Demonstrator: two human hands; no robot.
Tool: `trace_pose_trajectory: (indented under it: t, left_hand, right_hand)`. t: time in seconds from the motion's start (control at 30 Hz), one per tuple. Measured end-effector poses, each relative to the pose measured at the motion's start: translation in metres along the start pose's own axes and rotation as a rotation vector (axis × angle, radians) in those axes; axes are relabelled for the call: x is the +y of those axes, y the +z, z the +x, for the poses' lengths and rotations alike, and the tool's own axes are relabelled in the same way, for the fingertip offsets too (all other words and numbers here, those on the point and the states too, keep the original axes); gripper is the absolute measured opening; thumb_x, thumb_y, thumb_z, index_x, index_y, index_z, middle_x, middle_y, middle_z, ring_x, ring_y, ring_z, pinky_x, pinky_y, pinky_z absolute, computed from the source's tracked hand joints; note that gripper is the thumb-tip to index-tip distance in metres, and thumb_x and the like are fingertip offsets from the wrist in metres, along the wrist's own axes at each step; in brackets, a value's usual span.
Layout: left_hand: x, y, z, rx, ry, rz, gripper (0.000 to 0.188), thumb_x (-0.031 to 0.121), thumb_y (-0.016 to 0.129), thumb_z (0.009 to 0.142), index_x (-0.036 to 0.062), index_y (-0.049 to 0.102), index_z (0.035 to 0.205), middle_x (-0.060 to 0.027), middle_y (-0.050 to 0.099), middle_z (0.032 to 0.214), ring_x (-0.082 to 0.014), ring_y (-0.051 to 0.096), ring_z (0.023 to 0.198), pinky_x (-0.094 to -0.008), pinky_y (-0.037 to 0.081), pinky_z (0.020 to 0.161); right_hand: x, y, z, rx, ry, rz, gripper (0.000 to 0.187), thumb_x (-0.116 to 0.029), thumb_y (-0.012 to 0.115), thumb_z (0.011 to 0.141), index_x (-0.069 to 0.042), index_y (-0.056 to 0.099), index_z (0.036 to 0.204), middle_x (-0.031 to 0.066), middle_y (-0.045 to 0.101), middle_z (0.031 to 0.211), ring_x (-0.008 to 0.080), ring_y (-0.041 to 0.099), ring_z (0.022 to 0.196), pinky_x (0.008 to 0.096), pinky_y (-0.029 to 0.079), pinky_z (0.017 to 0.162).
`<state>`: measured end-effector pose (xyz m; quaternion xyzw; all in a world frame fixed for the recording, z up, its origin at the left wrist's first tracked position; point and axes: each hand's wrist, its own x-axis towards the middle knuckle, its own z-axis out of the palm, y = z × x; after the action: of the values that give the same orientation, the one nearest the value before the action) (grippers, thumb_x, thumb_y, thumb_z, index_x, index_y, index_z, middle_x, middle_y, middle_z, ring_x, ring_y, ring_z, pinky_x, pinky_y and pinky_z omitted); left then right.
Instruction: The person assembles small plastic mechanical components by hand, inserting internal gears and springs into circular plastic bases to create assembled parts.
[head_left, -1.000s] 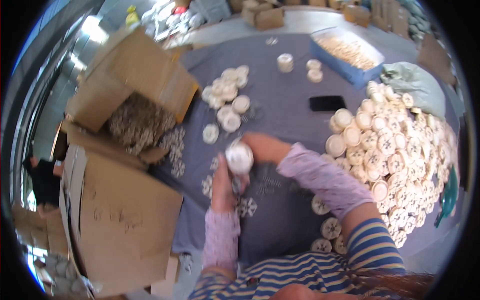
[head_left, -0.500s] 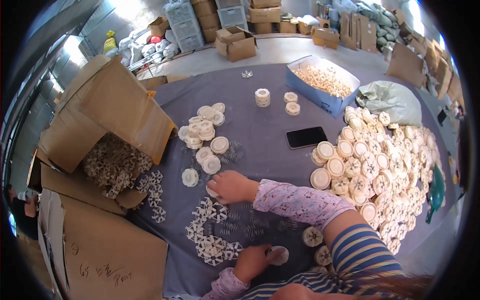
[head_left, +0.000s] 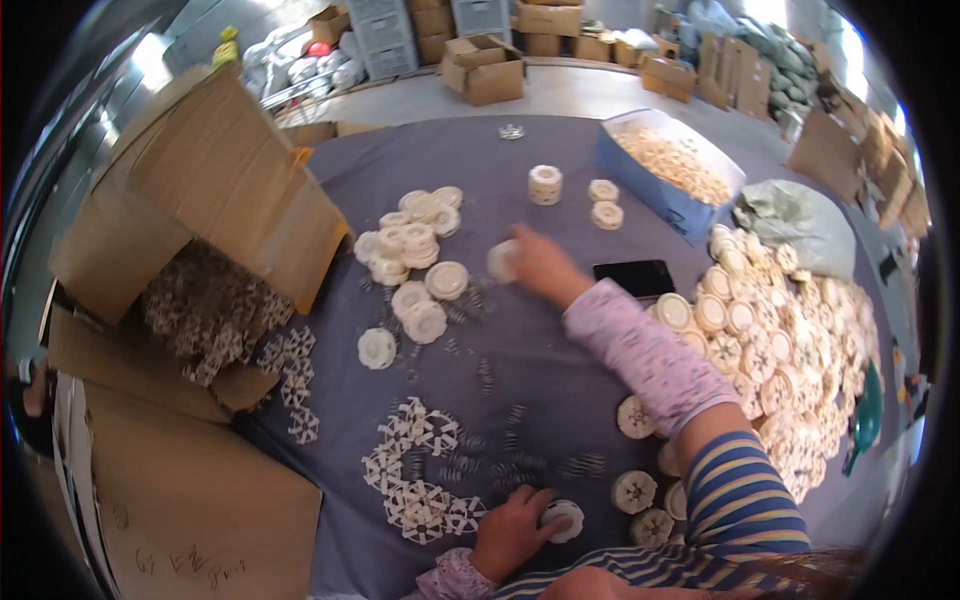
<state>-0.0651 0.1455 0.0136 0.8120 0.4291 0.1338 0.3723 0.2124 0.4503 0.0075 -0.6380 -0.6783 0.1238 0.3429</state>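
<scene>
My right hand (head_left: 548, 268), slightly blurred, is closed at the fingertips on a round white plastic piece (head_left: 502, 261) above the middle of the cloth. My left hand (head_left: 510, 532), low in the view, grips the edge of another white disc (head_left: 566, 521) that lies on the cloth. Left of it is a cluster of white star-shaped plastic parts (head_left: 425, 508). Several small coil springs (head_left: 512, 440) are scattered between the two hands. Beyond and left of the right hand, a group of round cream caps (head_left: 447, 281) is heaped loosely.
A large pile of cream discs (head_left: 765, 345) covers the right side. Behind it are a blue box (head_left: 690, 222) of small parts and a pale sack (head_left: 805, 225). A black phone (head_left: 640, 280) lies beside my right forearm. Cardboard boxes (head_left: 215, 175) holding star-shaped parts stand left.
My right hand has moved away from beside the star-shaped parts, farther out and to the right, carrying the round white piece. My left hand stays at its disc. The view has shifted slightly.
</scene>
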Motion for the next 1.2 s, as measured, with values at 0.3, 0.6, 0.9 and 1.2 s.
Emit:
trace_pose_trajectory:
  t: [0.3, 0.6, 0.9, 1.2]
  left_hand:
    - [-0.011, 0.001, -0.005, -0.012, 0.056, -0.058, 0.04, 0.043, 0.078, 0.093, 0.0161, 0.074, 0.122, -0.0059, 0.066, 0.109, -0.031, 0.073, 0.081, -0.0416, 0.06, 0.067]
    - [-0.015, 0.012, -0.003, 0.068, 0.15, -0.047, 0.041, 0.044, 0.077, 0.095, 0.0139, 0.073, 0.123, -0.0051, 0.065, 0.107, -0.0283, 0.073, 0.081, -0.0403, 0.059, 0.067]
    - [-0.012, 0.009, -0.009, -0.038, 0.272, -0.008, 0.056, 0.043, 0.083, 0.087, 0.0136, 0.067, 0.131, -0.0092, 0.059, 0.121, -0.0318, 0.073, 0.092, -0.0435, 0.059, 0.073]
    - [-0.011, -0.033, -0.025, -0.084, 0.174, 0.106, 0.071, 0.021, 0.093, 0.07, 0.0141, 0.066, 0.136, -0.0137, 0.057, 0.134, -0.0378, 0.071, 0.105, -0.0479, 0.059, 0.088]
  right_hand:
    - [-0.051, 0.04, 0.021, -0.224, -0.471, 0.013, 0.071, -0.05, 0.088, 0.078, -0.007, 0.069, 0.131, 0.0175, 0.065, 0.131, 0.0392, 0.059, 0.128, 0.0518, 0.051, 0.105]
    - [-0.147, 0.075, 0.041, -0.59, -0.212, -0.496, 0.107, -0.063, 0.094, 0.057, -0.009, 0.062, 0.143, 0.0086, 0.064, 0.141, 0.0356, 0.048, 0.144, 0.071, 0.048, 0.1]
    - [-0.139, 0.033, -0.035, -0.348, -0.223, -0.233, 0.086, -0.044, 0.092, 0.065, -0.012, 0.058, 0.137, 0.0093, 0.071, 0.128, 0.0377, 0.054, 0.135, 0.0671, 0.045, 0.101]
    - [-0.105, -0.083, -0.23, -0.252, -0.128, 0.202, 0.022, -0.004, 0.073, 0.087, -0.006, 0.069, 0.108, 0.0088, 0.072, 0.109, 0.0324, 0.069, 0.102, 0.0394, 0.054, 0.091]
